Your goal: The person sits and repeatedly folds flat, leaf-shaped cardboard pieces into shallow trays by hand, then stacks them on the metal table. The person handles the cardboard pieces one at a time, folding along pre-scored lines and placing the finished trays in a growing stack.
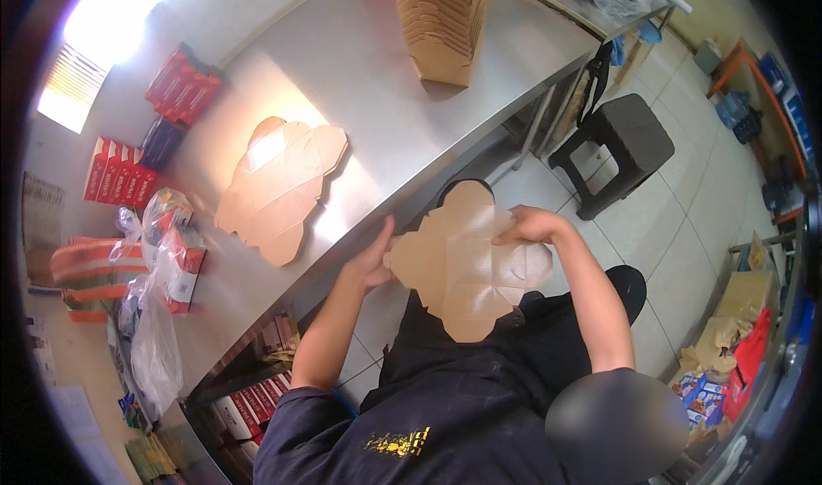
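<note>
A flat, creased brown cardboard box blank (pixel 467 267) with rounded flaps is held out over my lap, beside the metal table. At its left edge is my left hand (pixel 372 258), thumb raised and the other fingers partly hidden at the card. My right hand (pixel 533 226) grips the upper right edge, fingertips on the face of the card. More flat box blanks (pixel 282 185) lie piled on the table to the left. Farther off, a nested stack of folded cardboard boxes (pixel 441 31) stands near the table's far end.
The steel table (pixel 360 83) runs diagonally, its edge close to my left arm. Red boxes (pixel 116 172) and plastic bags (pixel 154 314) sit along its wall side. A dark stool (pixel 625 147) stands on the tiled floor at right, with shelves (pixel 762 117) beyond.
</note>
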{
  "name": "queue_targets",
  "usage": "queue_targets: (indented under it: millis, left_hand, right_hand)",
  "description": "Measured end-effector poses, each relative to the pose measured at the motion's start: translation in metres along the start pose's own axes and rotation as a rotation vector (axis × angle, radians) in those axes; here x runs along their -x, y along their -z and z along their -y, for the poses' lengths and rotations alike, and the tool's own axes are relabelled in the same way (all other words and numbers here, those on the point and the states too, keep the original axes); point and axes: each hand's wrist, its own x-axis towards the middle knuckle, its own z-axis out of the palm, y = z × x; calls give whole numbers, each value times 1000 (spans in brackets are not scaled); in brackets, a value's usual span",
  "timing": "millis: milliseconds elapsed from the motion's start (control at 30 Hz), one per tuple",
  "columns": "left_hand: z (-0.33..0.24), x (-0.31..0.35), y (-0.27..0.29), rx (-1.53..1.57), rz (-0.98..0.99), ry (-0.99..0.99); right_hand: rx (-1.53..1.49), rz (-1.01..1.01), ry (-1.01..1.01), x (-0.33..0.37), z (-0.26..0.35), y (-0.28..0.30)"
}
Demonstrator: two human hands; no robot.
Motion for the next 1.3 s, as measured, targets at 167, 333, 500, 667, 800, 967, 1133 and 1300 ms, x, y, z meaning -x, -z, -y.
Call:
queue_targets:
  millis: [167, 333, 500, 667, 800, 967, 1133, 1300]
  left_hand:
    - [-18, -21, 19, -688, -162, -29]
    - [-2, 6, -22, -1408, -354, -215]
    - [58, 22, -36, -1720, -417, -704]
    - [33, 8, -48, -1289, -709, -347]
    - [27, -9, -39, -541, -463, -269]
    - [35, 4, -23, -351, 333, -89]
    - [10, -38, 8, 167, 126, -50]
    - [-19, -40, 22, -561, -84, -63]
  right_hand:
    - [248, -51, 67, -36, 28, -24]
    - [615, -275, 711, -44, -14, -50]
    - [1044, -551, 681, 11, -23, -85]
    - [456, -892, 357, 23, -31, -96]
    - [-465, -325, 20, 19, -46, -53]
    - [-507, -134, 235, 22, -50, 0]
    - [-64, -30, 216, -10, -23, 22]
    - [302, -122, 303, -36, 10, -13]
